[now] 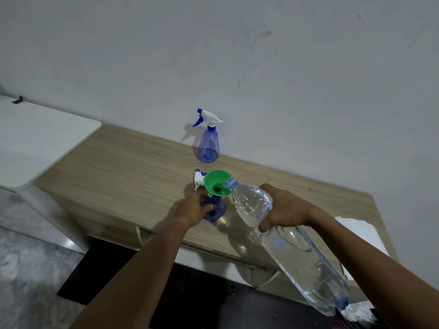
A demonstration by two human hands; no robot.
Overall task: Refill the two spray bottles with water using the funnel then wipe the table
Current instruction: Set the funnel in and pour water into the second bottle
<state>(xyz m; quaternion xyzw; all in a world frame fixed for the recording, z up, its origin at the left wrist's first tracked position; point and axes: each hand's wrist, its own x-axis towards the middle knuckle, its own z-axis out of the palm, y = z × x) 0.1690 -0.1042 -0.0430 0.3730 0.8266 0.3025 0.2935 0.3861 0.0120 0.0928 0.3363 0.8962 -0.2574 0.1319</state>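
A green funnel (217, 183) sits in the neck of a blue spray bottle (217, 210) on the wooden table (133, 167). My left hand (194, 208) grips that bottle's body. In my right hand (282, 210) is a large clear water bottle (285, 241), tilted so that its mouth rests over the funnel. A white and blue spray head (198, 179) lies just behind the funnel. A second blue spray bottle (209, 143), with its spray head on, stands upright by the wall.
A white cloth or paper (363, 236) lies on the table's right end, behind my right forearm. A white surface (35, 138) adjoins the table on the left. The grey wall runs along the table's back edge. Dark floor lies below.
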